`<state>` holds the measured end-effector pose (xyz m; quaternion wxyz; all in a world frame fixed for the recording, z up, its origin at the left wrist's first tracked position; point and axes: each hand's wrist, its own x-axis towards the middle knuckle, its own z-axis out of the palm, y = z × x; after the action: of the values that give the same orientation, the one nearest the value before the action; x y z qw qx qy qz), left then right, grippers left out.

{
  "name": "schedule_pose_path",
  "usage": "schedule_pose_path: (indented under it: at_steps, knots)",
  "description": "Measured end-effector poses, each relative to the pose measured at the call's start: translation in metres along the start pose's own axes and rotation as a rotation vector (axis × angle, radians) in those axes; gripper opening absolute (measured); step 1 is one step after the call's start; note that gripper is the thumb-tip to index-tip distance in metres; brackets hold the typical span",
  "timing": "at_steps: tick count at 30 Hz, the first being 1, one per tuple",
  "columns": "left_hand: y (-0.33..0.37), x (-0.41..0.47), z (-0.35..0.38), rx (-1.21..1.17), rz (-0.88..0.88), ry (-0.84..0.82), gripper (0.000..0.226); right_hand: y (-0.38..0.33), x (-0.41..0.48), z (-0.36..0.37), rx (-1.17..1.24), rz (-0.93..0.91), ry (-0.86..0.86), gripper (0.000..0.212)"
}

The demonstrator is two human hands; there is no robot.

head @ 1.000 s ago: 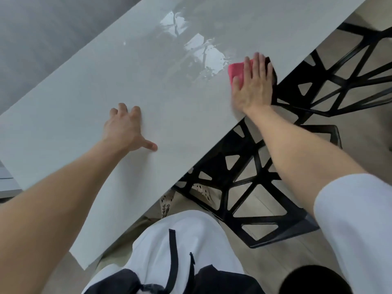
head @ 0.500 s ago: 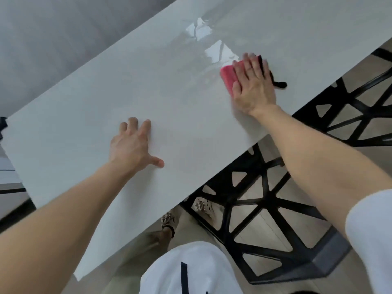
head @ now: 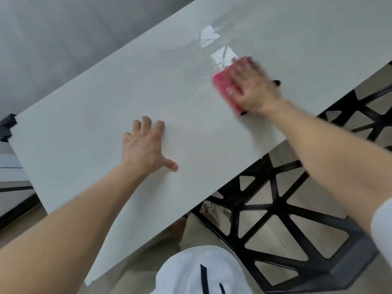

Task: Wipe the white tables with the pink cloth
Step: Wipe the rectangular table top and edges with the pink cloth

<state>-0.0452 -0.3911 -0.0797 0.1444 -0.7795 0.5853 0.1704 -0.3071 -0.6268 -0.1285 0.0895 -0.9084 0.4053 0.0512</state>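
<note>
Pink cloth (head: 223, 88) pressed under flat right hand (head: 252, 90), upper right of frame; open left hand (head: 146, 145) braces white table (head: 84, 124) mid-frame, table's long axis running lower-left to upper-right.

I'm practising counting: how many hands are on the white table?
2. The left hand rests flat mid-table; the right hand presses the pink cloth on the white table beside the shiny patch.

white table (head: 84, 124), broad run — chair (head: 282, 205) alongside
</note>
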Motion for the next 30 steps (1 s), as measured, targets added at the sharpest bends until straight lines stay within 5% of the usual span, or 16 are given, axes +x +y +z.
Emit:
schedule_pose_path:
  at_steps: [2, 5, 9, 13, 15, 18, 20, 22, 25, 27, 30]
  knots:
    - [-0.001, 0.0, 0.001, 0.004, 0.012, 0.002, 0.131, 0.017, 0.014, -0.009, -0.029, 0.191, 0.018, 0.087]
    - [-0.005, 0.0, -0.005, -0.031, 0.026, -0.02, 0.118, -0.054, 0.014, 0.013, 0.082, 0.332, 0.17, 0.087]
    - [-0.026, 0.007, -0.02, -0.207, 0.03, 0.011, 0.051, -0.198, -0.015, 0.052, 0.116, -0.066, 0.259, 0.07]
    - [-0.045, 0.017, -0.036, -0.201, -0.031, 0.08, 0.035, -0.179, -0.017, 0.044, 0.068, -0.341, 0.152, 0.066]
    - [-0.053, 0.027, -0.041, -0.19, -0.032, 0.083, 0.041, -0.119, 0.003, 0.033, 0.076, -0.13, 0.186, 0.069]
    - [-0.062, 0.038, -0.045, -0.2, -0.03, 0.036, 0.057, -0.038, 0.027, 0.013, 0.058, 0.497, 0.244, 0.078]
    - [-0.065, 0.043, -0.049, -0.215, -0.037, 0.002, 0.064, -0.047, 0.038, 0.014, 0.089, 0.675, 0.272, 0.079]
    - [-0.069, 0.048, -0.055, -0.224, -0.049, -0.012, 0.072, -0.108, 0.038, 0.021, 0.086, 0.574, 0.33, 0.072]
    - [-0.076, 0.058, -0.064, -0.207, -0.055, -0.029, 0.09, -0.205, 0.007, 0.041, 0.11, 0.061, 0.236, 0.065]
    - [-0.082, 0.072, -0.068, -0.211, -0.052, -0.03, 0.104, -0.207, -0.009, 0.04, 0.074, -0.246, 0.149, 0.067]
    - [-0.091, 0.1, -0.07, -0.194, -0.061, -0.055, 0.13, -0.13, 0.013, 0.033, 0.043, -0.194, 0.188, 0.069]
